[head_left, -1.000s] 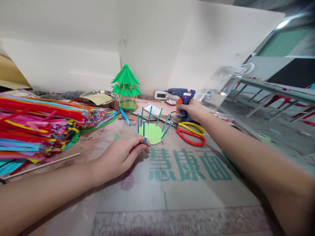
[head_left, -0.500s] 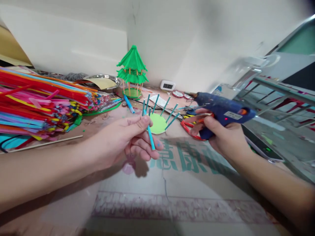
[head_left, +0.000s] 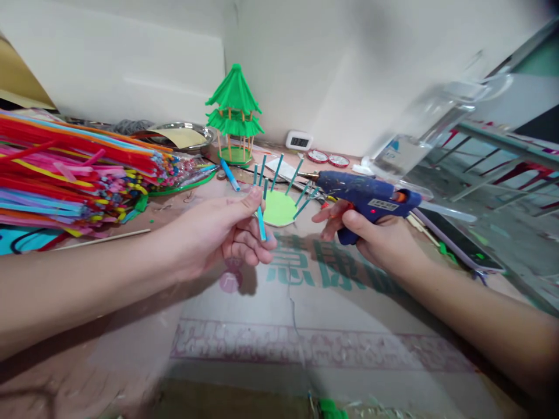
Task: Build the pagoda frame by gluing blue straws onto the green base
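Blue stick (head_left: 262, 224): pinched by my left hand (head_left: 231, 230), on the near side of the green disc (head_left: 282, 208).
Glue gun (head_left: 367, 195): my right hand (head_left: 388, 238) wraps its handle, nozzle (head_left: 311, 176) pointing left.
Standing sticks (head_left: 276, 173): from my remote view, a careless nozzle sweep could topple them.
Left fingers (head_left: 251, 254): a stray drip, if hot, might burn them.

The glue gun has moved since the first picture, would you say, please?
Yes; the glue gun moved rightward and toward the camera, relative to the white timer.
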`<state>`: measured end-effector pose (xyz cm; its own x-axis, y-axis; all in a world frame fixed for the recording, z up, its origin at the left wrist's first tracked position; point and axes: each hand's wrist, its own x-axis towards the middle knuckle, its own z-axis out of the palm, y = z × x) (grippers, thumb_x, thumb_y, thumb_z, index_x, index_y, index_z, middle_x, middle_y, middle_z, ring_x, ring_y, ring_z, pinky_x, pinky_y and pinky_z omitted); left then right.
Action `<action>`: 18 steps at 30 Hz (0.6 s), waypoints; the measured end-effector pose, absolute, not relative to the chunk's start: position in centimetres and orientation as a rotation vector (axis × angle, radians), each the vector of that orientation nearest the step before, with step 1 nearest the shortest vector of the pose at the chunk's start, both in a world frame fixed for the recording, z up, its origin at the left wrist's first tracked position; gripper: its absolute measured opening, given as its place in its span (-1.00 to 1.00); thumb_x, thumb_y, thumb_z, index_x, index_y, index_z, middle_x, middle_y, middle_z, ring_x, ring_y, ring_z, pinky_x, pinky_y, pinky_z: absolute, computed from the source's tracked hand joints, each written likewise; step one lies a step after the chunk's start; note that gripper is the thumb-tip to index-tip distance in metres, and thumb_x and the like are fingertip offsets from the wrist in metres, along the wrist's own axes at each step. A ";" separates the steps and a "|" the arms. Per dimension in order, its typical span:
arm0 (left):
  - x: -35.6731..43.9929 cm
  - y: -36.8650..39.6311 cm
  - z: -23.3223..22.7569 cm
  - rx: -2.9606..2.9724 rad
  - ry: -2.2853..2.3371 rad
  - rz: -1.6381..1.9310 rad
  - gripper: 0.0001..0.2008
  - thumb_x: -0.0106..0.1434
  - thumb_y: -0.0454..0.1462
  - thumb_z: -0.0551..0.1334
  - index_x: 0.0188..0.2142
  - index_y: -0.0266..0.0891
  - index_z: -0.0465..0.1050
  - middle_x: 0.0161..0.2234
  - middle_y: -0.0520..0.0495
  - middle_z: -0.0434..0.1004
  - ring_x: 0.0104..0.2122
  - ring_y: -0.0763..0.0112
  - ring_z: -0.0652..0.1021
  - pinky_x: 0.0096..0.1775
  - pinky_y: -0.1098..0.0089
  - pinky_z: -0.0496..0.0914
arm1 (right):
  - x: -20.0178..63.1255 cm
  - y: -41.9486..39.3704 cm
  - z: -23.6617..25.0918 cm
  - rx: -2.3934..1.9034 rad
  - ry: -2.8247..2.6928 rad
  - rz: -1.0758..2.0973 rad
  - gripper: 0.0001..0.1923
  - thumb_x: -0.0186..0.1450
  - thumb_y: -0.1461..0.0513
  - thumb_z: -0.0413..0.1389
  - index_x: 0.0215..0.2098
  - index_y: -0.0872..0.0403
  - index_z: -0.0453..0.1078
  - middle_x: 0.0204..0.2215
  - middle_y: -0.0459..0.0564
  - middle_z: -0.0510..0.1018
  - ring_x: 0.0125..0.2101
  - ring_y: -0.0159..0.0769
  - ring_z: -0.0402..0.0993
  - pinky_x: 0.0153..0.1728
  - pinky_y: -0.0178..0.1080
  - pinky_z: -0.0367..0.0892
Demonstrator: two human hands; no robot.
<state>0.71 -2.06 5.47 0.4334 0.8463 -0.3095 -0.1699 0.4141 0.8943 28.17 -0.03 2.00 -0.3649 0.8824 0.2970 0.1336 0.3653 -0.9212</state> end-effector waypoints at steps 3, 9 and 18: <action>0.4 -2.0 4.5 1.162 0.803 0.712 -0.72 0.48 -0.13 0.09 -0.35 -0.21 0.29 -0.60 0.05 0.51 -0.69 0.49 0.50 -0.61 0.52 0.41 | 28.7 -0.1 1.9 -0.867 -1.782 1.070 -0.71 0.39 -0.05 0.16 -0.18 -0.04 0.54 -0.16 -0.03 0.68 -0.36 -0.30 0.62 -0.26 -0.22 0.52; -0.5 -1.4 2.7 1.939 0.909 0.842 -0.73 0.44 -0.10 0.15 -0.28 -0.20 0.49 -0.34 -0.01 0.60 -0.34 0.38 0.59 -0.31 0.40 0.49 | 29.5 -1.3 3.1 -0.998 -1.952 0.851 -0.75 0.37 -0.05 0.18 -0.12 -0.15 0.58 -0.09 -0.05 0.68 -0.09 -0.13 0.63 0.01 -0.03 0.52; -0.8 -1.1 2.7 2.292 0.924 0.920 -0.79 0.41 -0.24 0.15 -0.24 -0.18 0.57 -0.25 -0.02 0.66 -0.23 0.35 0.60 -0.19 0.41 0.45 | 29.5 -2.0 3.2 -1.047 -2.162 0.686 -0.78 0.35 -0.06 0.18 -0.18 -0.20 0.57 -0.22 -0.15 0.68 -0.13 -0.16 0.64 -0.09 -0.18 0.58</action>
